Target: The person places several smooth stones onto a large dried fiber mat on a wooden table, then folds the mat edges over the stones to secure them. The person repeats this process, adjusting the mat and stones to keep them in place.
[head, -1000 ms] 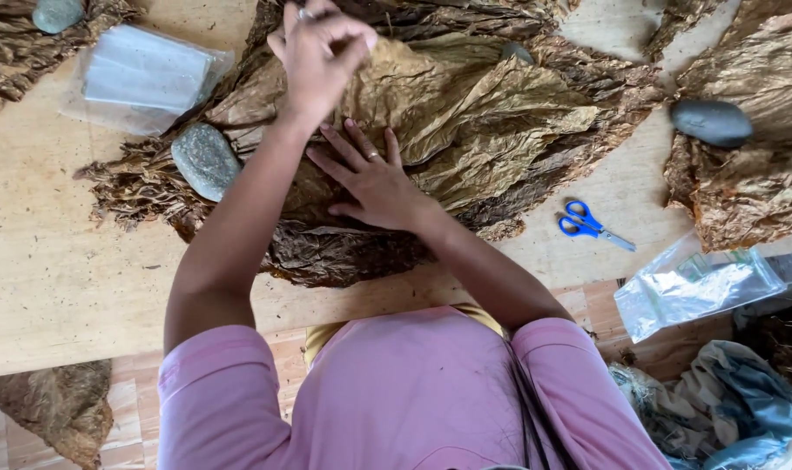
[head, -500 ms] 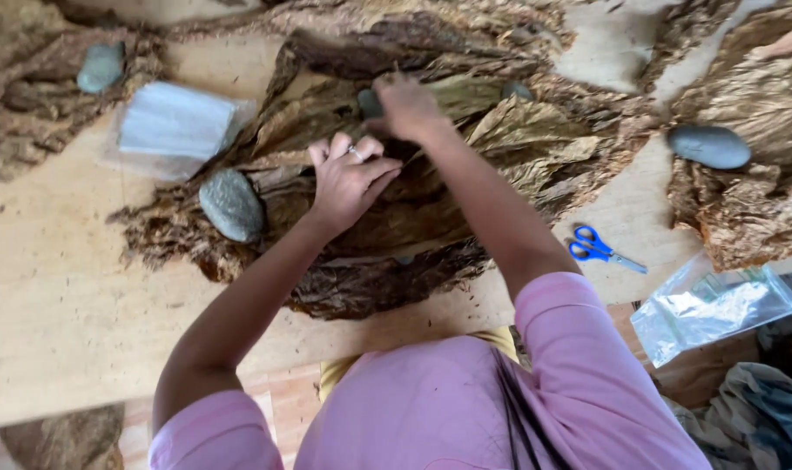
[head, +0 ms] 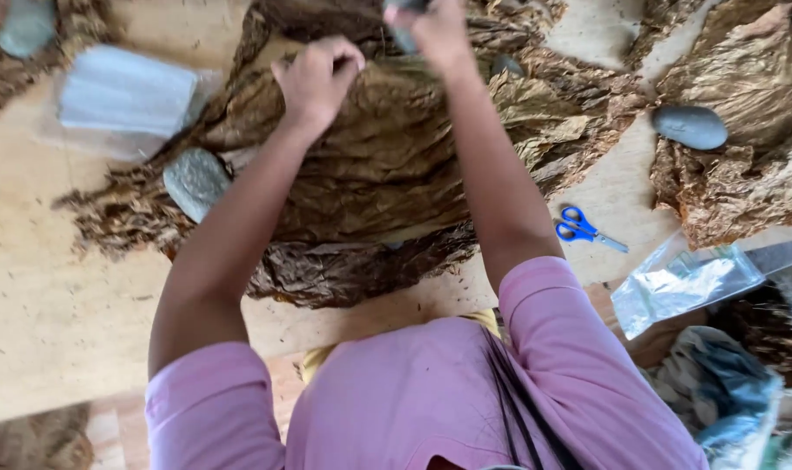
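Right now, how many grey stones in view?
5: top-left corner stone; stone on the leaf pile's left edge; stone at right; stone in the right hand; small stone beside that forearm. More may be hidden under the leaves.

Brown dried leaves (head: pixel 387 165), grey stones (head: pixel 195 181), blue-handled scissors (head: pixel 580 228), pink shirt (head: pixel 431 392)

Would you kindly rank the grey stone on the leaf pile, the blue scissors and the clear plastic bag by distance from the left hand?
1. Grey stone, lower left of the left hand.
2. Blue scissors, to the right.
3. Clear plastic bag, far right at the table edge.
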